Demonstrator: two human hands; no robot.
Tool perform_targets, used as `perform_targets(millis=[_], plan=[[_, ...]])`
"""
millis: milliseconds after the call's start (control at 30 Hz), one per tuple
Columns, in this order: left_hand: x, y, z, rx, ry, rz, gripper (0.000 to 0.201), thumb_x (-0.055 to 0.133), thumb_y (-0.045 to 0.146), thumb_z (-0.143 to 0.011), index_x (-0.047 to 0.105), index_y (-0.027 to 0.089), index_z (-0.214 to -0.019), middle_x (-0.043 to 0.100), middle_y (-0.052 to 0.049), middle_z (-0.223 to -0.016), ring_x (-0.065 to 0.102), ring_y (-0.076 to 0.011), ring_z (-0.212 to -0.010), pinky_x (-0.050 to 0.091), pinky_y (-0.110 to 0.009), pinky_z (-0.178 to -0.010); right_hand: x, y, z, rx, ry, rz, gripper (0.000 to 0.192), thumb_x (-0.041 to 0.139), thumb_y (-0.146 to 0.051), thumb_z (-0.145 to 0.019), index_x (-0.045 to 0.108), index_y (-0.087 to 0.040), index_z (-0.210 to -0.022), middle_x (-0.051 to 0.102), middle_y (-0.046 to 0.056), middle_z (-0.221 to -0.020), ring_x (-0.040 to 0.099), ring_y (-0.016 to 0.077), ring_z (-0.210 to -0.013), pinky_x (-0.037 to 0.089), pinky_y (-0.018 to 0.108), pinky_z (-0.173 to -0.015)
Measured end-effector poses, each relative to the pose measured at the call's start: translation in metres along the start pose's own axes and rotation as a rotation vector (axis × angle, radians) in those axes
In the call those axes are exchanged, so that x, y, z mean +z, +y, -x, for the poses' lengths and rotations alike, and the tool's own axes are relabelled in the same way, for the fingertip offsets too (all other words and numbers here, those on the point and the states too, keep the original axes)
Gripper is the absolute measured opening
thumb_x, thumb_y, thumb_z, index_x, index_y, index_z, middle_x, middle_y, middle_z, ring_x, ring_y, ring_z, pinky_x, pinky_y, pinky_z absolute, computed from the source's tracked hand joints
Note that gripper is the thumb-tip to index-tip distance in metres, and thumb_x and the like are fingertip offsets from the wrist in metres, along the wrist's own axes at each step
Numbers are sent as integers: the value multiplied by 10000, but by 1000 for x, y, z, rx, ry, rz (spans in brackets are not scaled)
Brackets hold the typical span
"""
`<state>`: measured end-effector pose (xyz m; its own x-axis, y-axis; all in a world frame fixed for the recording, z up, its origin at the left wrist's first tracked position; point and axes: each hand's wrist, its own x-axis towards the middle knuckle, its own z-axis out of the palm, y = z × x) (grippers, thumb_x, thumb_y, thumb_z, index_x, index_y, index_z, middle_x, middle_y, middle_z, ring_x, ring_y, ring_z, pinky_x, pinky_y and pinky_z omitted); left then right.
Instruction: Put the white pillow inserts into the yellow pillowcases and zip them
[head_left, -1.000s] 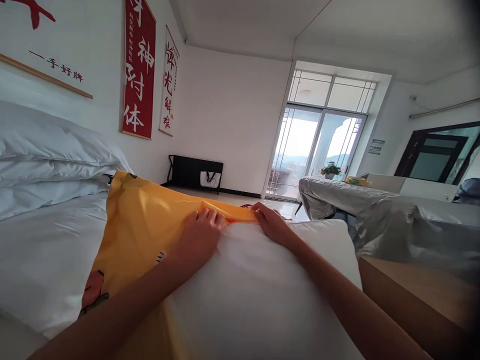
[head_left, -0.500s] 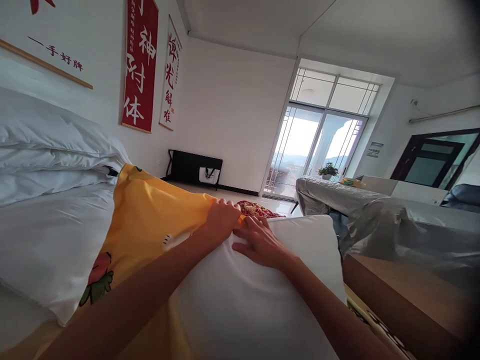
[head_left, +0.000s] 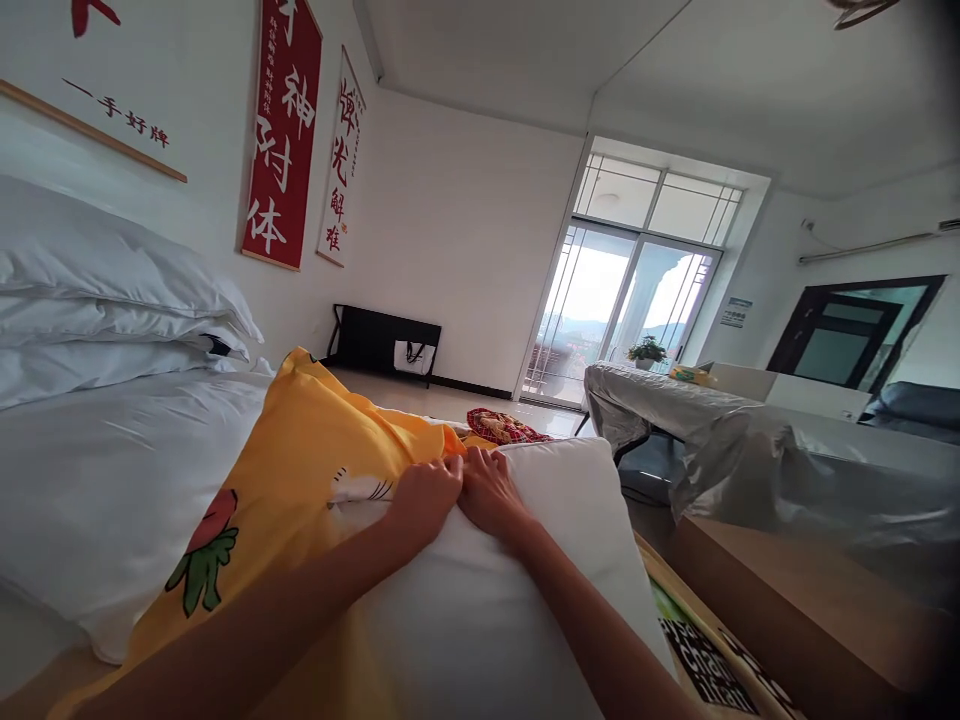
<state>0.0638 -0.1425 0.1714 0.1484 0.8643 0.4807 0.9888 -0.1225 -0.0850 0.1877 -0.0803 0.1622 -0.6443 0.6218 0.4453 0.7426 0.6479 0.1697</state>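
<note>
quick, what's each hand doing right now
Left hand: closed, gripping the yellow pillowcase edge.
Right hand: fingers curled at the same edge, on the white pillow; grip cannot be told.

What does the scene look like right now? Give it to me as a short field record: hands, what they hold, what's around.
left hand: fingers curled, gripping the edge of the yellow pillowcase
right hand: beside the left, knuckles touching it, fingers pressed on the white pillow
yellow pillowcase: printed with a strawberry, partly over the pillow, bunched at its far end
left of hands: white bedding, stacked pillows
beyond the pillow: red patterned cloth
right: silver-covered furniture, wooden surface
wall: red scroll
</note>
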Motion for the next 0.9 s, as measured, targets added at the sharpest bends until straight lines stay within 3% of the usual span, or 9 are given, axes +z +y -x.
perform_targets(millis=[167, 267, 400, 500, 567, 667, 767, 833, 900], plan=[[10, -33, 13, -47, 58, -31, 332, 302, 14, -838, 598, 76, -975, 635, -197, -893, 626, -319, -886, 485, -469, -751, 4, 9, 12, 49, -29, -49, 426, 292, -404, -982, 449, -296, -1363, 444, 134, -1386, 382, 262, -1290, 238, 498, -1033], [28, -53, 5, 33, 14, 53, 326, 349, 20, -824, 602, 107, -1010, 644, -154, -966, 608, -258, -924, 486, -398, -800, 19, -1, 33, 68, -123, -96, 510, 290, -416, -974, 338, -237, -1449, 300, 159, -1512, 247, 278, -1398, 212, 519, -1074], [62, -72, 6, 87, -33, 197, 305, 404, 134, -876, 572, 136, -1131, 636, -115, -1082, 586, -200, -1015, 462, -329, -889, 51, -29, 84, -77, -176, -108, 790, 474, -571, -854, 192, -222, -1504, 194, 159, -1548, 181, 332, -1421, 220, 545, -1089], [77, -81, 28, 204, -81, 307, 307, 441, 271, -910, 564, 232, -1188, 585, -61, -1258, 513, -199, -1181, 376, -373, -1022, 74, -36, 122, -196, -126, -27, 844, 564, -533, -801, 186, -260, -1505, 241, 168, -1525, 252, 362, -1394, 291, 540, -1051], [74, -84, 48, 294, -107, 398, 277, 432, 290, -916, 583, 254, -1146, 583, -32, -1267, 498, -192, -1196, 315, -396, -1068, 84, -30, 139, -240, -88, 29, 819, 571, -473, -811, 181, -279, -1505, 310, 160, -1496, 343, 346, -1356, 349, 509, -1012], [54, -82, 70, 366, -149, 409, 274, 382, 328, -927, 624, 201, -911, 656, -47, -1011, 578, -192, -988, 377, -395, -975, 94, -18, 151, -202, -11, 115, 820, 593, -391, -801, 173, -320, -1501, 347, 125, -1484, 391, 349, -1326, 371, 505, -979], [36, -66, 77, 375, -250, 257, 452, 378, 495, -899, 652, 163, -761, 672, -97, -795, 618, -241, -814, 426, -448, -876, 104, -13, 150, -156, 94, 208, 727, 550, -299, -823, 257, -278, -1488, 439, 157, -1427, 438, 371, -1284, 369, 517, -957], [35, -47, 80, 385, -364, 156, 522, 409, 567, -858, 697, 151, -733, 681, -132, -714, 640, -271, -746, 429, -490, -871, 108, -13, 142, -209, 122, 241, 610, 492, -230, -855, 360, -211, -1450, 553, 178, -1320, 539, 341, -1181, 397, 475, -931], [44, -23, 85, 442, -499, 94, 405, 559, 523, -776, 720, 161, -692, 682, -140, -659, 649, -279, -680, 453, -485, -824, 103, -12, 129, -280, 108, 239, 504, 449, -161, -876, 464, -187, -1379, 645, 147, -1196, 620, 277, -1038, 434, 399, -876]])
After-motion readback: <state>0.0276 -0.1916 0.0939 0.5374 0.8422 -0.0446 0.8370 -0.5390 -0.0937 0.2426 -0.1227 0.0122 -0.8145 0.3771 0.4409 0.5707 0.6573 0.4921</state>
